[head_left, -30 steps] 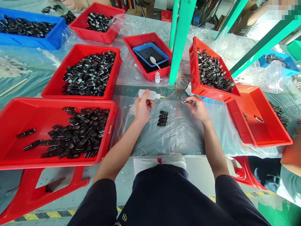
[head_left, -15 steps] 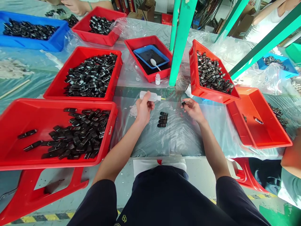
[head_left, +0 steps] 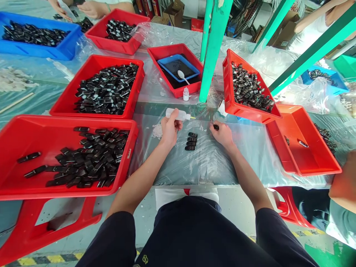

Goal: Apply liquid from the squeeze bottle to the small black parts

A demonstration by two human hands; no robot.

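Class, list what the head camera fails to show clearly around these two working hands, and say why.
- Black piece: head view; fingers of the right hand cover much of it.
- Bottle: head view; the left hand hides part of its side.
- White bits: head view; too small to identify.
- Blue bin: head view; cut off by the left edge.

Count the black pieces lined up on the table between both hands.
4, in one column: farthest piece, second piece, third piece, nearest piece. None looks hidden. Right hand holds another black piece, not counted.
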